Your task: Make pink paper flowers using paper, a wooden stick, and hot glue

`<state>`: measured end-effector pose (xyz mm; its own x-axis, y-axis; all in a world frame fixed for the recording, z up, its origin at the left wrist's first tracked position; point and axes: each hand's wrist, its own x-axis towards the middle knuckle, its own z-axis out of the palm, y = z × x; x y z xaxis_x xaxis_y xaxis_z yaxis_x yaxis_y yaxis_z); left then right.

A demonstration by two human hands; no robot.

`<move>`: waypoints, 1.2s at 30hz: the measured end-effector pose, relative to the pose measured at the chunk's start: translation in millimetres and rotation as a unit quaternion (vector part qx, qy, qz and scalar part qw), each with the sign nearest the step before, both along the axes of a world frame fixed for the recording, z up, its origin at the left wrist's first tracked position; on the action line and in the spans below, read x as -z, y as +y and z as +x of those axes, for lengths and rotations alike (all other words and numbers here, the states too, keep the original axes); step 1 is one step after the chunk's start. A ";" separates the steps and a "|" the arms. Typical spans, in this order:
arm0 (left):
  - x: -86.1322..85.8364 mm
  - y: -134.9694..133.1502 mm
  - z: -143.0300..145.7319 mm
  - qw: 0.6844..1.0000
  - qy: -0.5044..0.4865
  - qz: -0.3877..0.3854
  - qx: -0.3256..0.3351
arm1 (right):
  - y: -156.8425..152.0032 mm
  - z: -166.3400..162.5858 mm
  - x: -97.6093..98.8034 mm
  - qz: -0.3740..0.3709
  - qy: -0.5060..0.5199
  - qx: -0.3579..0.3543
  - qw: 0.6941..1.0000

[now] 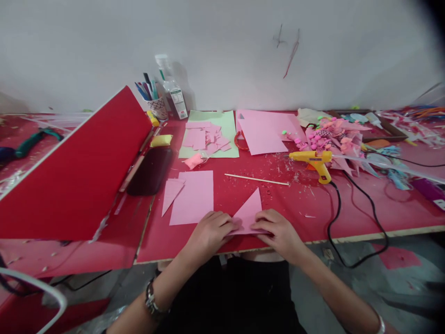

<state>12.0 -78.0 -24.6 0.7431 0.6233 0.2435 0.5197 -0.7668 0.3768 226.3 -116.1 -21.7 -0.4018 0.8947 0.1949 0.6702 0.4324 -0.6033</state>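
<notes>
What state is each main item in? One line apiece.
Left hand, closed on the held pink paper
Right hand, closed on its other side
Held pink paper, pointed at its far end
Near pink sheet, lying flat
Wooden stick, lying flat
Glue gun, lying on its side; power can't be told
Pink scraps, piled loose on the green sheet
Pen cup, upright, holding pens
Red board, tilted

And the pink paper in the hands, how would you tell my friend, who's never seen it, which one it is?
Start with the red tabletop and look at its near edge. Between the left hand and right hand is a pink paper. Unlike the flat pink sheet to its left, it's held by both hands, and its sharp tip points toward the wall.
</notes>
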 end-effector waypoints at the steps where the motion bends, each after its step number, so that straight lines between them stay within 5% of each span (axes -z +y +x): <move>1: 0.8 0.6 0.6 1.000 -0.001 0.006 -0.009 | 0.2 -2.0 0.1 -0.004 0.007 0.012 1.000; 14: -3.7 0.2 2.1 0.987 0.056 0.006 -0.150 | 8.6 -9.0 2.1 -0.035 -0.013 0.097 0.995; 26: -12.8 -5.6 -3.3 0.968 0.073 0.029 -0.240 | 8.5 -8.6 6.8 -0.021 -0.040 0.096 0.994; 28: -17.3 -7.0 -3.0 0.973 0.094 0.068 -0.198 | 9.1 -8.7 6.0 -0.025 -0.045 0.093 0.994; 32: -25.2 -6.4 1.1 0.979 0.165 0.115 0.031 | 9.9 -9.0 4.2 -0.028 -0.054 0.078 0.995; 36: -22.8 -4.3 0.8 0.968 0.203 0.133 0.066 | 10.5 -9.5 3.2 -0.028 -0.062 0.080 0.995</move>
<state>12.8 -82.3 -1.8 0.8798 0.4723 0.0538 0.4749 -0.8782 -0.0566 216.8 -105.5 -24.9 -0.2714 0.9571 0.1018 0.7982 0.2829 -0.5318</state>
